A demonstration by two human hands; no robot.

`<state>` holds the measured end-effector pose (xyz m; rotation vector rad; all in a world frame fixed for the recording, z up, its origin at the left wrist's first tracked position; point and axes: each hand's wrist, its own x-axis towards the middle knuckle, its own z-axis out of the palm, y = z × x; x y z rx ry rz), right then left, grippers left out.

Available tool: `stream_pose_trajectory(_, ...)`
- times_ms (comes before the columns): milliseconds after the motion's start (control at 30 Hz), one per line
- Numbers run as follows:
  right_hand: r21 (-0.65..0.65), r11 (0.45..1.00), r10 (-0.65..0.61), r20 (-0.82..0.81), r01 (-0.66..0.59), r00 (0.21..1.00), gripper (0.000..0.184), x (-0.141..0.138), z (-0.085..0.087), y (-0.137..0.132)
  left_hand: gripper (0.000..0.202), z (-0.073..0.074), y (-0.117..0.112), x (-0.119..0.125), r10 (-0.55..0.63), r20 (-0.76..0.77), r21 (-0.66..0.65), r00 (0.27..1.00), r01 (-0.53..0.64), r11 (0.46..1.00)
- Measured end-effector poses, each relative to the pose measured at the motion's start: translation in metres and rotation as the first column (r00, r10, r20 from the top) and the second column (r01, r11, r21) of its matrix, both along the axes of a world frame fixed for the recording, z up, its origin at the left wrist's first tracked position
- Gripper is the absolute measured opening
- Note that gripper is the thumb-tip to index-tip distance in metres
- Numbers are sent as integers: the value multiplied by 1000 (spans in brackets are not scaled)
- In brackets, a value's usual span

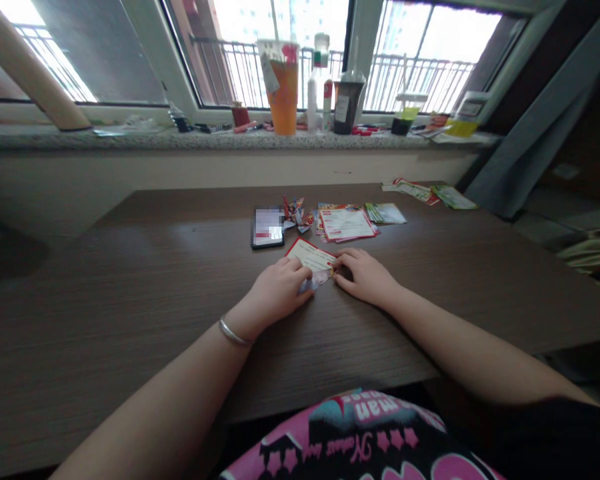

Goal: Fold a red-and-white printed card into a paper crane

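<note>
A card-like sheet of paper (311, 256) with a red border lies on the brown table, its near edge folded over to show a printed side. My left hand (281, 285), with a silver bangle at the wrist, presses on the left part of this sheet, fingers closed on it. At the sheet's right corner, my right hand (361, 275) pinches the edge between thumb and fingers. Just beyond the sheet sit a phone (267, 228) with a lit screen and some folded colourful paper pieces (298, 215).
A stack of red-bordered cards (349, 223) lies behind my right hand, beside a pile of green-edged cards (387, 213). More cards (413, 191) are at the far right. Along the windowsill (190, 141) stand an orange drink cup (283, 93), a dark cup (347, 105) and bottles.
</note>
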<state>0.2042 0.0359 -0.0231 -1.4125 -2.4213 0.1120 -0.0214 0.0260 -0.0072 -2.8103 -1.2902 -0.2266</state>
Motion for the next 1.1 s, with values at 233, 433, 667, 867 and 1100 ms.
stream_pose_trajectory(233,-39,999,-4,-61,2,998,51,-8,-16,5,19,-8,-1,7,-25,157,-71,987,36,997)
stream_pose_trajectory(433,-16,994,-111,-59,110,992,53,-9,-12,9,24,-9,-1,7,-13,164,-76,986,26,997)
stream_pose_trajectory(667,110,961,-254,6,252,967,55,-2,-15,16,30,-9,0,7,-23,140,-88,990,35,995)
stream_pose_trajectory(867,76,946,-316,0,315,949,40,1,-16,23,30,-11,1,6,-52,150,-91,987,66,994)
stream_pose_trajectory(1100,11,928,-372,-3,372,928,27,3,-15,27,30,-13,1,4,-53,166,-86,985,68,994)
